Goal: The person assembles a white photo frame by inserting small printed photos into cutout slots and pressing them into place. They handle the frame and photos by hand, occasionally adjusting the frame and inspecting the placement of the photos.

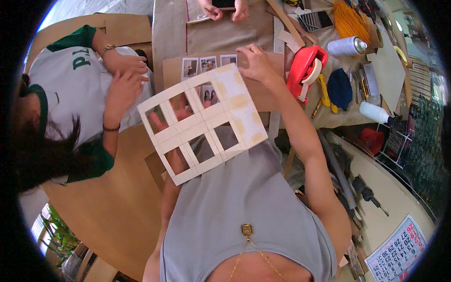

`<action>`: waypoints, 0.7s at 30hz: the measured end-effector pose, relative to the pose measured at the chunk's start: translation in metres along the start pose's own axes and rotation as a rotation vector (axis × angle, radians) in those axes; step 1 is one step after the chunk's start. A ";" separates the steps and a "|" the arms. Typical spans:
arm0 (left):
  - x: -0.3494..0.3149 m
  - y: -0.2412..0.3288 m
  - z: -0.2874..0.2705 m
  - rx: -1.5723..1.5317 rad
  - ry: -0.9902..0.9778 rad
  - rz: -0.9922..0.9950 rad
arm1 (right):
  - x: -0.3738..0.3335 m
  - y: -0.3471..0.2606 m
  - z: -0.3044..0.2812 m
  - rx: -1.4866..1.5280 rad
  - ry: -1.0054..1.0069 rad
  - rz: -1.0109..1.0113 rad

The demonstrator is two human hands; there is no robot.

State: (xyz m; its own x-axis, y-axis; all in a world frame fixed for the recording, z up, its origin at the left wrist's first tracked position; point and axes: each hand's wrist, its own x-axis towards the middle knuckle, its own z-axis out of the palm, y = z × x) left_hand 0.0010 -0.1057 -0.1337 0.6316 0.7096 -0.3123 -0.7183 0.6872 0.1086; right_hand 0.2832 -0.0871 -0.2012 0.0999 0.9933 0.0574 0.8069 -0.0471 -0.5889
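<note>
A cream cardboard panel (pixel 189 126) with several rectangular window cutouts is held tilted in front of my grey top. White paper with yellowish tape-like patches (pixel 240 98) covers its right end. My left hand (pixel 182 112) supports the panel from behind; its fingers show through the upper cutouts. My right hand (pixel 257 65) is beside the panel's upper right corner, with thumb and forefinger apart; whether the thumb touches the corner is unclear. Small printed photos (pixel 208 64) lie in rows on a brown cardboard sheet (pixel 172 70) beyond the panel, which partly hides them.
Right of my hand are a red tape dispenser (pixel 296 70), a spray can (pixel 346 46), a yellow cutter (pixel 324 91), orange cord (pixel 351 21) and a phone (pixel 314 21). A person (pixel 89 89) sits at left with hands together. Another person's hands (pixel 224 10) are across the table.
</note>
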 end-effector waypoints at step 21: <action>0.002 0.021 -0.058 -0.070 -0.048 -0.004 | 0.033 0.013 0.021 0.202 -0.067 0.155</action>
State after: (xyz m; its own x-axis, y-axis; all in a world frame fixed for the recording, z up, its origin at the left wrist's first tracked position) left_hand -0.0297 -0.0982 -0.1864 0.6467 0.7145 -0.2668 -0.7333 0.6787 0.0401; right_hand 0.2845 -0.0528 -0.2235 0.1685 0.9811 -0.0957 0.6517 -0.1837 -0.7359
